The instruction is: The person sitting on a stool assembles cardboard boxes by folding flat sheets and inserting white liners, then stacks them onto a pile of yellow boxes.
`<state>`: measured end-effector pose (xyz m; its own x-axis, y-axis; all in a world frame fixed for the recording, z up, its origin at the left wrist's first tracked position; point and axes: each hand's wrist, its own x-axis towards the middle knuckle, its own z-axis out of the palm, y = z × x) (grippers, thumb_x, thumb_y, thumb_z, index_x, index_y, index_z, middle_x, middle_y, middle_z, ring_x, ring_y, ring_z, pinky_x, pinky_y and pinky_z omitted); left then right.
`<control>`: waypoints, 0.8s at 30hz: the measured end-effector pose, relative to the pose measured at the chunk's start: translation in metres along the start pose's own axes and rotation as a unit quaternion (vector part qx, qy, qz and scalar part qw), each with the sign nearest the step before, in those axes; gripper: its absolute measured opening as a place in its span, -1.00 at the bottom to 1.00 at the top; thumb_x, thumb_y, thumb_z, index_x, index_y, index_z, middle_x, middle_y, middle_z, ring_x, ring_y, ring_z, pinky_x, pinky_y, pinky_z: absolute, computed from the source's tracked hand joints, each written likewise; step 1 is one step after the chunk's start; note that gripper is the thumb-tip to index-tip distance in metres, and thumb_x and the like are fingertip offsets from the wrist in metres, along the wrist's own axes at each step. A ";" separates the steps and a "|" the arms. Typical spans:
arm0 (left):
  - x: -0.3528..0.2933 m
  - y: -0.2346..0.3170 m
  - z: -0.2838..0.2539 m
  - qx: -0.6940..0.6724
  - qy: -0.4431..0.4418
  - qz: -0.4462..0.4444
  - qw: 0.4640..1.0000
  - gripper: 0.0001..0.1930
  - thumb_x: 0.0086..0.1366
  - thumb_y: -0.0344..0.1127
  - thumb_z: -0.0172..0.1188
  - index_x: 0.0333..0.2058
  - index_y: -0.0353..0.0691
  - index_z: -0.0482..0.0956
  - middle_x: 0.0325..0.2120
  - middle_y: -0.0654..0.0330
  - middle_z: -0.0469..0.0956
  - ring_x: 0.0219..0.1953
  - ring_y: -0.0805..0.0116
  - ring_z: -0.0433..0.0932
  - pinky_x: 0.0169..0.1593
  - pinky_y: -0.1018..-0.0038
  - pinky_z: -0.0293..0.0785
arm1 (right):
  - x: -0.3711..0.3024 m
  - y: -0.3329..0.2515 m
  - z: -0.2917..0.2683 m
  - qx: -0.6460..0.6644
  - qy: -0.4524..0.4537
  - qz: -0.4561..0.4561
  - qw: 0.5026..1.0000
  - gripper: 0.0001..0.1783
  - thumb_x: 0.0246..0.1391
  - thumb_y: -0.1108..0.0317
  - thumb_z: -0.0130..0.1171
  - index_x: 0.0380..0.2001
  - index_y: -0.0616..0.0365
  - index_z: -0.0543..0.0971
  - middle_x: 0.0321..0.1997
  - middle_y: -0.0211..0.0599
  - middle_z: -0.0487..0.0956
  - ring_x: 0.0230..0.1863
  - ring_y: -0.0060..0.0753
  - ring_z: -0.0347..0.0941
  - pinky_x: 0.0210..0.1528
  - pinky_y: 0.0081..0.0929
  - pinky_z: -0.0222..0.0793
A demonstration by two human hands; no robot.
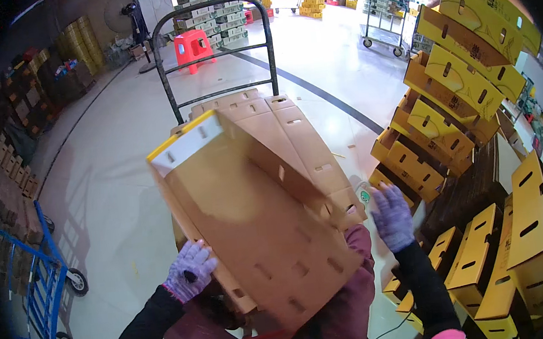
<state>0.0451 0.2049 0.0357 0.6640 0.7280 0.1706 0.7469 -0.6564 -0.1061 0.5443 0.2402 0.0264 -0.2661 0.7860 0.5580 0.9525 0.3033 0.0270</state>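
Note:
A partly folded cardboard box point(241, 198) lies tilted across my lap and a stack of flat cardboard sheets point(308, 146). Its brown inside faces up. The far end wall stands folded up, white inside with a yellow top edge, and the right side wall is raised. The near end lies flat, with several slots cut in it. My left hand point(189, 269), in a purple-grey knit glove, grips the box's left edge; its fingertips are partly hidden there. To the right of the box, my gloved right hand point(392, 216) is raised, open, with nothing in it, apart from the cardboard.
The sheets rest by a trolley with a black handle frame point(215, 57). Stacked yellow boxes point(450, 126) rise at my right, with more point(475, 248) nearer. A blue hand cart point(41, 290) stands left. A red stool point(193, 49) and stacked cartons point(230, 16) are beyond the trolley.

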 end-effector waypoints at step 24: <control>0.131 0.072 0.011 -0.224 -0.106 -0.067 0.967 -0.50 0.32 -0.10 0.03 0.20 -0.06 0.28 -0.12 -0.03 0.46 -0.05 -0.02 0.48 -0.02 0.21 0.45 | 0.035 -0.107 0.063 0.032 -0.018 -0.128 0.991 -0.62 -0.09 0.09 0.20 -0.20 0.00 0.54 0.00 -0.15 0.43 0.13 -0.11 0.29 0.19 -0.05 0.14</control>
<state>0.1859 0.2551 0.0399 0.5901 0.8054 -0.0555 0.7683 -0.5391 0.3451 0.4232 0.2693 -0.0090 -0.5040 0.6978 0.5090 0.8420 0.5283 0.1095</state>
